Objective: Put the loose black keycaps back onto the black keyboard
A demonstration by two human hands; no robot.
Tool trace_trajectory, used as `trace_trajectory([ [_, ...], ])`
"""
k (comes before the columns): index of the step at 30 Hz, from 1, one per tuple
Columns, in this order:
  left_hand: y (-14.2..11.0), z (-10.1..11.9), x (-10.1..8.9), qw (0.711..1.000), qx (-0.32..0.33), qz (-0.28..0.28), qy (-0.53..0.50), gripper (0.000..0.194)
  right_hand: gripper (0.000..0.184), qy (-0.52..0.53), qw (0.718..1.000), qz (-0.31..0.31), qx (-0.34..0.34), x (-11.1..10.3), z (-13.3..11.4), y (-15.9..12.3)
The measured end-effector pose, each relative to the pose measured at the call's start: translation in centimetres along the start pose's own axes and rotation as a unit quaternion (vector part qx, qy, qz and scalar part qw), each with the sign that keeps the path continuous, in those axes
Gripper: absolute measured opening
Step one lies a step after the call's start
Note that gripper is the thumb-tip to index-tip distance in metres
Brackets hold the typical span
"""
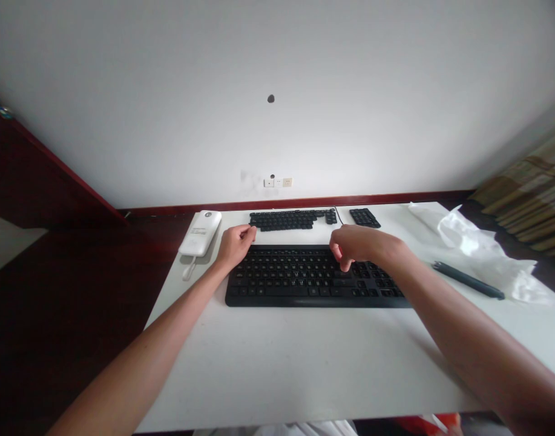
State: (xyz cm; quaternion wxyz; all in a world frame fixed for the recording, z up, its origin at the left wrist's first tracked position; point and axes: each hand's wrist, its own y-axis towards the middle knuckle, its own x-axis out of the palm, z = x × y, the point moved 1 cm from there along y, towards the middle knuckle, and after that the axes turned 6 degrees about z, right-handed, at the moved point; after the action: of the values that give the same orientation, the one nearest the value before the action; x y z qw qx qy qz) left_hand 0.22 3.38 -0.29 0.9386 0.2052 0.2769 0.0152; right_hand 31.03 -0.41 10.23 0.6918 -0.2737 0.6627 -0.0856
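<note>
A black keyboard (299,277) lies across the middle of the white table (277,357). Behind it sits a flat block of loose black keycaps (288,219), with a smaller black block (365,217) to its right. My left hand (234,244) is closed in a pinch at the left end of the keycap block, thumb and forefinger touching its corner. My right hand (355,245) hovers over the right half of the keyboard, fingers curled downward onto the keys; whether they hold anything is hidden.
A white power bank (200,233) with a short cable lies at the table's back left. A dark pen-like tool (468,280) and crumpled white plastic (479,248) lie at the right. A wall with sockets (278,181) stands behind. Dark floor lies left.
</note>
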Motion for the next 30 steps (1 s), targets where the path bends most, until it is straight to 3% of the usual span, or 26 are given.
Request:
trace_trajectory([
  [4, 0.0, 0.2, 0.0, 1.0, 0.004, 0.001, 0.0, 0.046, 0.022, 0.003, 1.0, -0.011, 0.004, 0.0, 0.6, 0.7],
  [10, 0.0, 0.4, 0.0, 1.0, -0.009, 0.006, 0.002, 0.044, 0.047, -0.012, 1.0, 0.01, 0.024, 0.3, 1.3, 1.8],
  [15, -0.1, 0.8, 0.0, 1.0, -0.019, 0.014, 0.014, 0.044, 0.056, -0.031, 0.999, 0.003, 0.02, 0.2, 0.7, 2.0],
  [30, -0.1, 0.5, 0.1, 1.0, -0.017, 0.011, 0.006, 0.044, 0.052, -0.012, 1.0, -0.001, 0.001, 0.6, 1.4, 2.3],
])
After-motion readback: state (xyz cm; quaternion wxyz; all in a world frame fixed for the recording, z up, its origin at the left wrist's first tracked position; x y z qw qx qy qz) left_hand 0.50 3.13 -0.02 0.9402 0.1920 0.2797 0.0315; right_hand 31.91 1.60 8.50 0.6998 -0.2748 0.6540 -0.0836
